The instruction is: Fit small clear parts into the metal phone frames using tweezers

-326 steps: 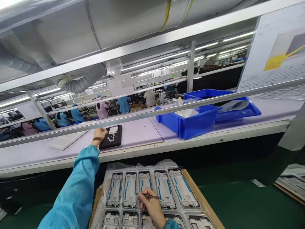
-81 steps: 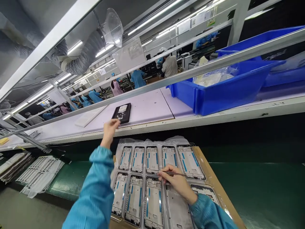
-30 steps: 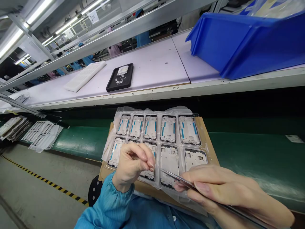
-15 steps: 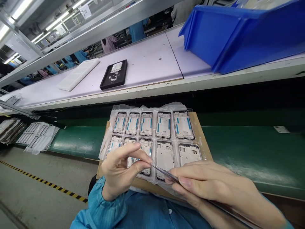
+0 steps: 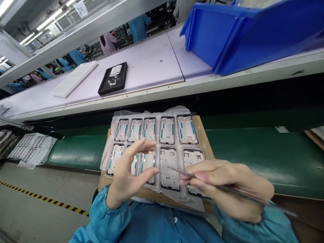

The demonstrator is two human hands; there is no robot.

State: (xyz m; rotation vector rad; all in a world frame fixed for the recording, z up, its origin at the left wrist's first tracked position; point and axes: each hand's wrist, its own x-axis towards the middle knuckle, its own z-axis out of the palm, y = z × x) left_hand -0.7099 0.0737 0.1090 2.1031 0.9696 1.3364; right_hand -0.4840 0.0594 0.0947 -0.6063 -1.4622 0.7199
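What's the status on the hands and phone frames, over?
Left hand, grip open. Right hand, grip closed on tweezers. Two near-row phone frames without visible blue strips. Right hand partly blocks the rightmost one.

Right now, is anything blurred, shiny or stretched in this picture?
Head view: the right hand and tweezers look smeared, likely from motion; head view: soft sheen on the green surface; head view: the blue plastic bin looks stretched toward the upper right, likely wide-angle distortion.
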